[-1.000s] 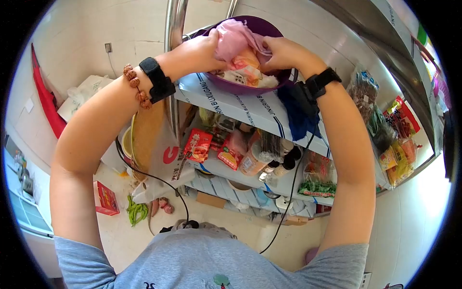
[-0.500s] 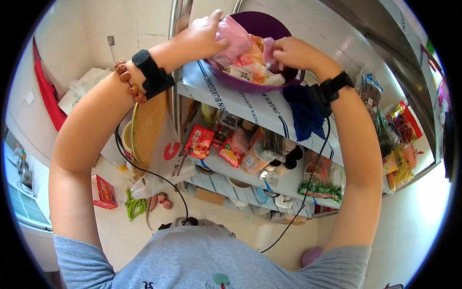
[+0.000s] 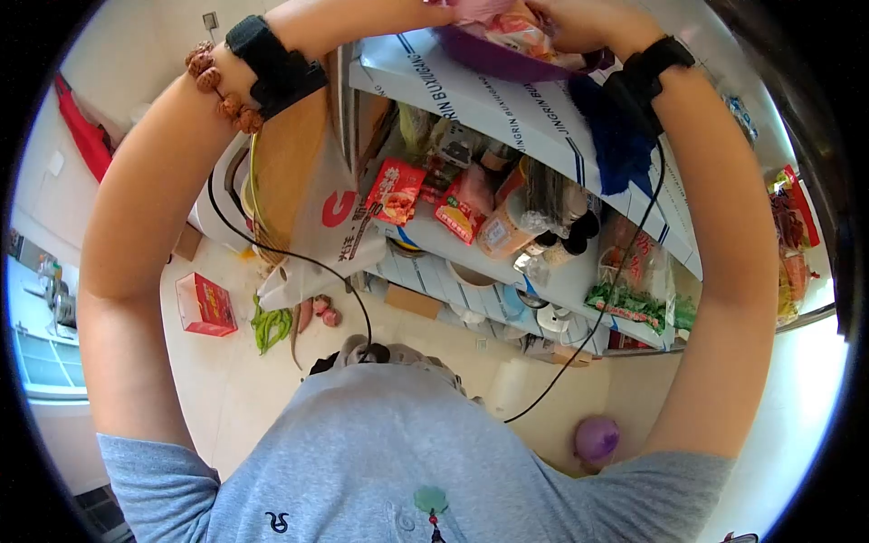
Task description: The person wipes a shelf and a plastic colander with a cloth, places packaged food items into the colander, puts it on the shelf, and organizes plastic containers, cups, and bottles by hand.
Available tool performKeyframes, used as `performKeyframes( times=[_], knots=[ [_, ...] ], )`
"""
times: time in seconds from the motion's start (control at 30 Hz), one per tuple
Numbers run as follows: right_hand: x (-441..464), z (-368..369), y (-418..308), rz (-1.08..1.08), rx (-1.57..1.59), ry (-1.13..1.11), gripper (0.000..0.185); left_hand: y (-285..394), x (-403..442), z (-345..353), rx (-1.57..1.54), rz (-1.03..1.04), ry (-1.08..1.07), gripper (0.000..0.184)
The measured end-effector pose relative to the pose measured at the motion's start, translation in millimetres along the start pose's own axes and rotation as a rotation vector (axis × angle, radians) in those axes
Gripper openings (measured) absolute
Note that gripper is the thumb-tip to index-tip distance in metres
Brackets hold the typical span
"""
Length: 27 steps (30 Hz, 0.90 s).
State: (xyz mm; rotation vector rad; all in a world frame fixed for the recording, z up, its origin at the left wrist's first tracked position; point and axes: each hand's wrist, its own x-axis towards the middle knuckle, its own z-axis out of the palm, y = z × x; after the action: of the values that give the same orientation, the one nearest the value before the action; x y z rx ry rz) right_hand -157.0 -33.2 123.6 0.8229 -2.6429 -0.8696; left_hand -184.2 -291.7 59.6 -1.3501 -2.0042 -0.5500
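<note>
The purple basin (image 3: 507,60) is at the top edge, resting on the film-covered shelf top (image 3: 453,81). A pink plastic bag (image 3: 480,9) and an orange-and-white package (image 3: 523,33) lie in it, partly cut off by the frame. My left hand (image 3: 433,11) is beside the pink bag at the basin's left; its fingers are mostly out of view. Over the basin's right side, my right hand (image 3: 575,25) has its fingers bent beside the package; what they hold is hidden.
Below are shelves with red boxes (image 3: 396,191), jars and bagged greens (image 3: 625,306). A dark blue cloth (image 3: 620,140) hangs at the shelf's right. Green peppers (image 3: 270,328), a red box (image 3: 206,305) and a purple balloon-like object (image 3: 596,439) are low down. A black cable (image 3: 299,257) hangs in front.
The view has tipped down, so the basin and both hands sit higher and are partly cut off. The left hand, earlier spread at the pink bag, now shows little of its fingers.
</note>
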Motion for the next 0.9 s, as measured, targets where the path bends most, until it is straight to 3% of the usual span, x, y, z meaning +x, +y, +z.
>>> performKeyframes(
  times=[0.03, 0.13, 0.17, 0.23, 0.3, 0.33, 0.4, 0.43, 0.47, 0.53, 0.57, 0.63, 0.7, 0.8, 0.83, 0.9],
  knots=[
    [3, 7, 1, -0.015, -0.017, 0.011, 0.037, -3, -2, 1, -0.025, 0.013, -0.024, 0.02],
    [-17, -59, -30, 0.295, 0.533, -0.428, 0.037, -8, -9, 2, -0.085, 0.062, -0.001, 0.023],
    [-17, -69, -24, 0.33, 0.668, -0.51, 0.031, -1, -11, -3, -0.112, -0.036, -0.01, 0.025],
    [-28, -48, -12, 0.265, 0.524, -0.007, 0.028, 25, -21, -23, -0.175, -0.233, -0.033, 0.03],
    [-37, -38, -12, 0.178, 0.39, 0.371, 0.023, 38, -33, -34, -0.143, -0.073, 0.024, 0.038],
    [-41, -36, -18, 0.166, 0.442, 0.312, 0.023, 47, -38, -37, -0.126, 0.006, 0.05, 0.042],
    [-53, -30, -33, 0.148, 0.55, 0.194, 0.022, 76, -48, -44, -0.129, -0.075, 0.023, 0.041],
    [-64, -31, -41, 0.181, 0.534, 0.206, 0.021, 83, -52, -42, -0.179, -0.093, 0.052, 0.042],
    [-68, -26, -41, 0.187, 0.514, 0.392, 0.02, 90, -57, -41, -0.23, -0.11, 0.083, 0.043],
    [-71, -21, -51, 0.196, 0.467, 0.756, 0.019, 92, -82, -16, -0.441, -0.114, 0.214, 0.05],
    [-88, -26, -68, 0.359, 0.562, 0.828, 0.023, 101, -89, -4, -0.546, -0.147, 0.403, 0.048],
    [-126, -47, -137, 0.458, 0.622, 0.879, 0.038, 118, -114, 19, -1.241, -0.243, 0.504, 0.046],
    [-149, -28, -207, 0.366, 0.704, 0.88, 0.039, 146, -135, 46, -1.674, -0.448, 0.417, 0.049],
    [-147, 45, -306, 0.135, 0.864, 0.733, 0.041, 179, -137, 104, -2.42, -0.928, 0.004, 0.061],
    [-146, 75, -333, 0.062, 0.907, 0.683, 0.042, 190, -150, 123, -2.558, -0.758, -0.143, 0.072],
    [-157, 127, -363, 0.018, 0.887, 0.647, 0.044, 200, -178, 155, -2.721, -0.896, -0.339, 0.074]
  ],
)
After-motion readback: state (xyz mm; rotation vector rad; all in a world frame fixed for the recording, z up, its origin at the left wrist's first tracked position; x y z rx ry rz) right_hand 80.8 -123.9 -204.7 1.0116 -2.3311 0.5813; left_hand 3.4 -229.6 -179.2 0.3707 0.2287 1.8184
